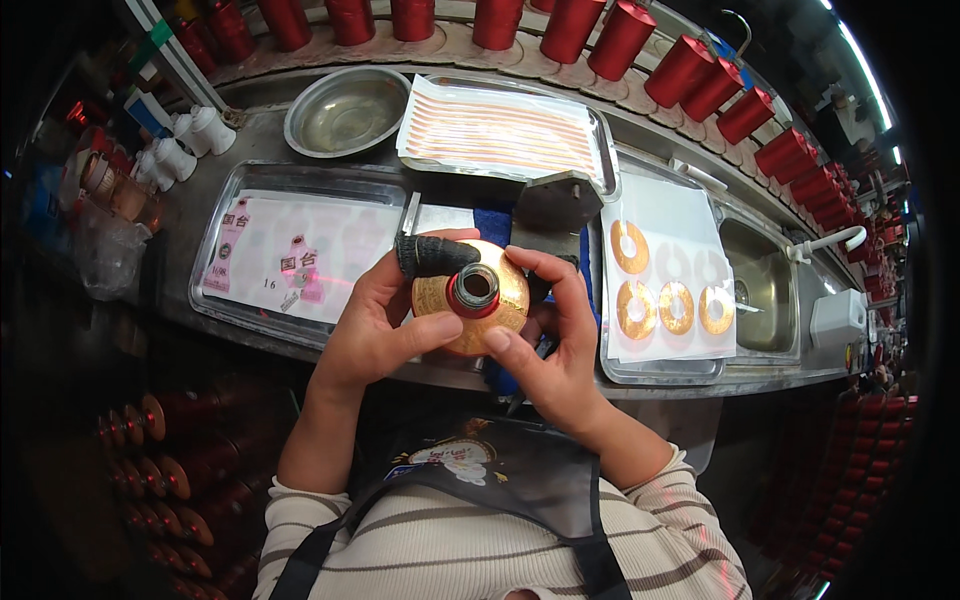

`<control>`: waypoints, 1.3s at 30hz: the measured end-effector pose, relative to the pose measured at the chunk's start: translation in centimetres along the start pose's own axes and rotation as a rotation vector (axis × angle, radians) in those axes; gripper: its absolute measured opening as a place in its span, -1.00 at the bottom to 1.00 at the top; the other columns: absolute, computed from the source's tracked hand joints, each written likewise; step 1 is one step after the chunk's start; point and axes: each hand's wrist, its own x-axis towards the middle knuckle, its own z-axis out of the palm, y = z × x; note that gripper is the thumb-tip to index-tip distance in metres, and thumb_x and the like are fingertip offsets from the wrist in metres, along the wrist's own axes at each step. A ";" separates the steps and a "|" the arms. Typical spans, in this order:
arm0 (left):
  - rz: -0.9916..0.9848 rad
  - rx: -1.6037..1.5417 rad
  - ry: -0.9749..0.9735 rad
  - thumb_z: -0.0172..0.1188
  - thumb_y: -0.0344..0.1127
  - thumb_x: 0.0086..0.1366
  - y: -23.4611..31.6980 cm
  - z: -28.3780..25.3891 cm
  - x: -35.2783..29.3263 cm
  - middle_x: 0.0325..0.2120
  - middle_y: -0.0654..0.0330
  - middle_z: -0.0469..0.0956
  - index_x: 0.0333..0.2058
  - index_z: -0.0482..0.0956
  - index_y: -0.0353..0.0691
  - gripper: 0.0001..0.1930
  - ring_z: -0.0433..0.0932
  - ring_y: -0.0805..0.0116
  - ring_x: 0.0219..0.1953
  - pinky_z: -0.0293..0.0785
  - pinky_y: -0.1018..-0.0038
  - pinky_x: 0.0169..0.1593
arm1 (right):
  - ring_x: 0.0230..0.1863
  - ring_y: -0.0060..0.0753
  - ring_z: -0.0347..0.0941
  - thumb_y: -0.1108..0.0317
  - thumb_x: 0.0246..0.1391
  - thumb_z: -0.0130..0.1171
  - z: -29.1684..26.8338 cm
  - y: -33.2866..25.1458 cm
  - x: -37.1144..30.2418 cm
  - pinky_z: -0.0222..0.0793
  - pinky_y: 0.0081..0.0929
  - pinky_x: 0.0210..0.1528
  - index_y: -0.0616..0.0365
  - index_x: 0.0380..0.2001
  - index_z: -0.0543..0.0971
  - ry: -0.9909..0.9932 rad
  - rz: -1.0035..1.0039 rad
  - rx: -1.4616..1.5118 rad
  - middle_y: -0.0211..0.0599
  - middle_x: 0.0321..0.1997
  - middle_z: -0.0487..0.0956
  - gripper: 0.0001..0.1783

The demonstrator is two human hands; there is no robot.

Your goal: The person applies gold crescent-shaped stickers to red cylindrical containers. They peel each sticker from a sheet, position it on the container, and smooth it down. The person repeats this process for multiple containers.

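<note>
Both hands hold a red bottle (476,290), its open mouth turned up toward me. Around its neck lies a gold ring-shaped sticker (508,288) covering the shoulder. My left hand (372,335) wraps the left side, with a black cover on one finger that reaches across the gold surface and the thumb pressing near the neck. On the right side, my right hand (562,350) grips the bottle, thumb on the sticker's lower edge and index finger on its upper right. The bottle's body is hidden below its shoulder.
Trays hold pink-patterned sticker sheets (340,225) at left, orange-striped strips (500,125) behind, and gold ring stickers (675,306) at right. A metal fixture (557,200) stands behind the bottle. Also around are a metal bowl (347,112), a sink (755,265) and a conveyor of red bottles (495,22).
</note>
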 end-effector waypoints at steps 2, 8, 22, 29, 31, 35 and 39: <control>-0.014 -0.012 0.007 0.36 -0.35 0.04 0.4 0.6 -0.1 0.24 0.05 0.41 0.16 0.46 -0.30 -0.36 0.43 0.28 0.22 0.33 0.30 0.29 | -0.32 -0.47 0.29 0.22 -0.07 0.46 0.2 0.4 0.0 0.25 -0.56 -0.33 0.17 0.12 0.44 0.019 -0.070 -0.072 -0.33 -0.13 0.48 -0.31; 0.033 -0.044 -0.049 0.36 -0.41 0.11 -0.2 0.2 0.1 0.14 0.10 0.48 0.23 0.39 -0.28 -0.33 0.48 0.33 0.16 0.39 0.35 0.24 | -0.37 -0.60 0.28 0.25 -0.07 0.45 0.0 1.4 0.0 0.23 -0.65 -0.40 0.13 0.14 0.43 -0.001 -0.018 0.060 -0.34 -0.13 0.43 -0.31; 0.079 -0.077 -0.053 0.38 -0.50 0.13 -0.9 0.1 0.2 0.07 0.13 0.49 0.27 0.32 -0.27 -0.29 0.52 0.37 0.11 0.49 0.39 0.17 | -0.30 -0.76 0.38 0.41 0.09 0.33 0.0 1.7 0.7 0.31 -0.76 -0.38 0.14 0.16 0.41 -0.075 0.085 0.270 -0.38 0.00 0.39 -0.44; 0.097 -0.053 -0.019 0.40 -0.46 0.13 -0.7 -0.3 0.2 0.05 0.17 0.51 0.26 0.35 -0.23 -0.30 0.51 0.39 0.11 0.45 0.42 0.18 | -0.26 -0.70 0.50 0.45 0.13 0.28 0.3 0.4 1.1 0.41 -0.75 -0.31 0.15 0.15 0.40 -0.084 0.153 0.324 -0.37 0.02 0.44 -0.49; 0.086 -0.023 -0.008 0.40 -0.46 0.13 -0.9 -0.3 0.1 0.05 0.17 0.51 0.26 0.36 -0.22 -0.30 0.50 0.38 0.11 0.45 0.42 0.19 | -0.06 -0.57 0.50 0.44 0.14 0.25 0.6 0.5 1.2 0.45 -0.61 -0.06 0.18 0.15 0.38 -0.067 0.161 0.320 -0.31 0.11 0.44 -0.49; 0.098 -0.052 -0.069 0.40 -0.39 0.10 -2.2 -1.0 0.9 0.11 0.12 0.48 0.25 0.35 -0.26 -0.29 0.49 0.35 0.12 0.41 0.38 0.21 | -0.07 -0.60 0.51 0.44 0.16 0.24 0.9 2.0 1.1 0.47 -0.67 -0.07 0.16 0.14 0.39 -0.030 0.113 0.283 -0.34 0.11 0.46 -0.52; 0.107 -0.041 -0.011 0.39 -0.29 0.03 -2.5 0.6 0.4 0.13 0.02 0.46 0.24 0.34 -0.33 -0.23 0.50 0.24 0.15 0.41 0.31 0.25 | -0.26 -0.80 0.41 0.33 0.15 0.31 -0.8 1.4 1.0 0.34 -0.76 -0.28 0.16 0.07 0.48 -0.075 0.134 0.190 -0.47 -0.02 0.49 -0.56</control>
